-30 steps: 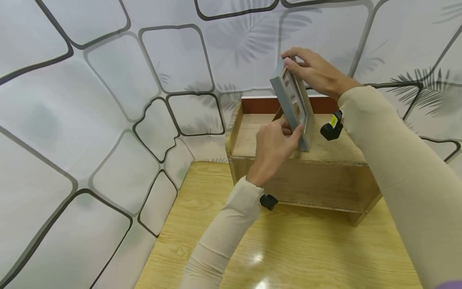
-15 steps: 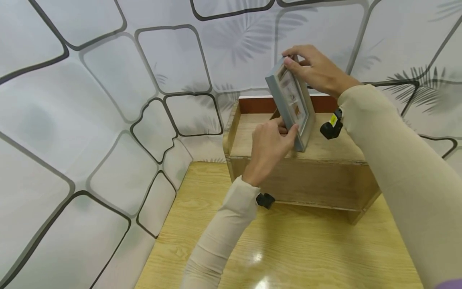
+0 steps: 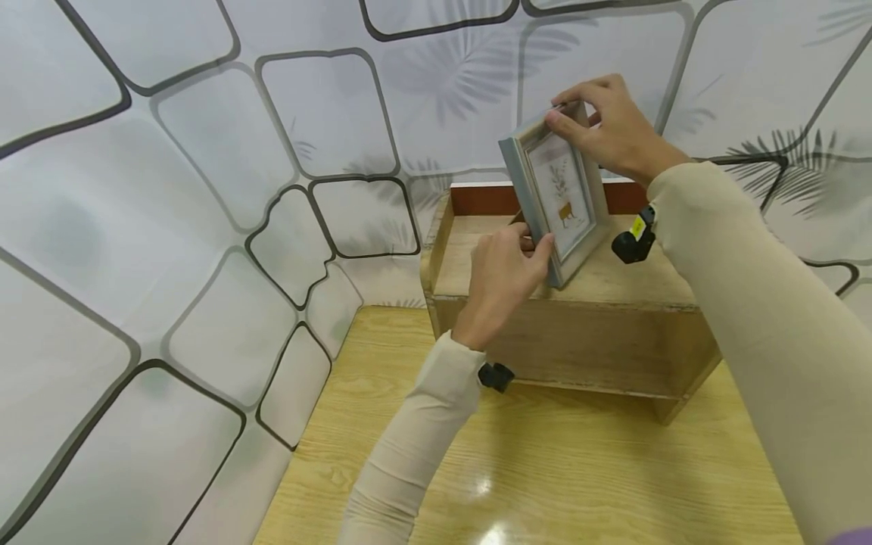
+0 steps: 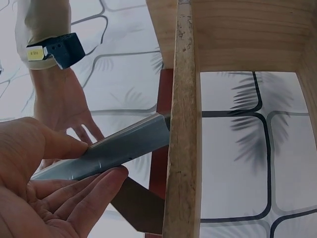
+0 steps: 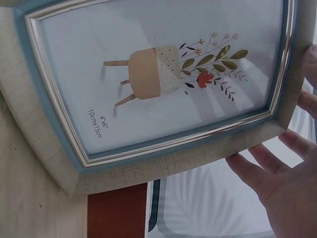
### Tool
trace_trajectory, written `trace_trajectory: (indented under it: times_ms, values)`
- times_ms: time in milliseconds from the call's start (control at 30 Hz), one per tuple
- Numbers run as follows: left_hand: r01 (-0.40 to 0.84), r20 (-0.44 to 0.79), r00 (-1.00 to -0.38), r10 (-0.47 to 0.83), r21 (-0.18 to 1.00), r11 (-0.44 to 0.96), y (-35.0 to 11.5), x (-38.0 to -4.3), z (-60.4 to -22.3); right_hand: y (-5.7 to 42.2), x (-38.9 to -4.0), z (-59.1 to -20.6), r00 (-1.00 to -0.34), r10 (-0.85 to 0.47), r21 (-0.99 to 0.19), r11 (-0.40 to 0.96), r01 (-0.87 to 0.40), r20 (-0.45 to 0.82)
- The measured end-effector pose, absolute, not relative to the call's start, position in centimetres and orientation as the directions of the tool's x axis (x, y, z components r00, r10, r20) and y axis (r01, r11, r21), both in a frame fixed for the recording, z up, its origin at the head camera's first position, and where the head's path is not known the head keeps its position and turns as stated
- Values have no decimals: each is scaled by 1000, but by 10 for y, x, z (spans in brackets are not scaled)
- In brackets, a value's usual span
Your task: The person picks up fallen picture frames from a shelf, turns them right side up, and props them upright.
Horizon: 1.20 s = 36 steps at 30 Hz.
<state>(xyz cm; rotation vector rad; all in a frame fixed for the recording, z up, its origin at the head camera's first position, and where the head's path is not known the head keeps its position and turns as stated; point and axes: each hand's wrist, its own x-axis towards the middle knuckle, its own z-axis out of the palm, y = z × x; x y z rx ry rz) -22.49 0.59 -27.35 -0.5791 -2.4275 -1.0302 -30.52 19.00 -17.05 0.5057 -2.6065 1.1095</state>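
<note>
A picture frame (image 3: 572, 250) with a pale border and blue-grey sides stands tilted on top of a small wooden shelf (image 3: 470, 261). Its print of a potted plant (image 5: 153, 74) shows in the right wrist view. My left hand (image 3: 504, 272) pinches the frame's lower left side, thumb in front and fingers behind. Up at the top edge, my right hand (image 3: 613, 129) holds the frame between thumb and fingers. In the left wrist view, the frame's blue-grey side (image 4: 124, 146) lies between my left thumb and fingers, and a dark brace (image 4: 141, 208) angles out behind it.
A reddish-brown strip (image 3: 484, 200) runs along the shelf's back. The shelf has a raised left side panel (image 3: 436, 250) and a lower compartment (image 3: 593, 344). Below is a yellow wood-grain surface (image 3: 381, 378); patterned wall covering (image 3: 327, 113) rises behind and at left.
The frame has turned so that its front faces the head camera more fully. My right hand has moved slightly right and up with the top edge; my left hand has shifted slightly left.
</note>
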Motion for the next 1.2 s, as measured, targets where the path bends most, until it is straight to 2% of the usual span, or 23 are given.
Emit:
trace_trajectory:
  times_ms: [333,567,800,1200]
  values:
    - [536,542,-816,201,576,617,4,-229,-274,198,-304,-169,-857,-222,-554,682,-477,465]
    - [479,509,-841,181,547,686,4,-229,-273,199,-300,-164,-878,-195,-532,731,-428,437]
    - [492,501,-846,181,603,628,4,-232,-275,206,-298,-161,-886,-145,-507,774,-379,441]
    - [495,523,-836,167,587,640,0,-243,-277,216,-293,-162,-897,-48,-503,814,-290,440]
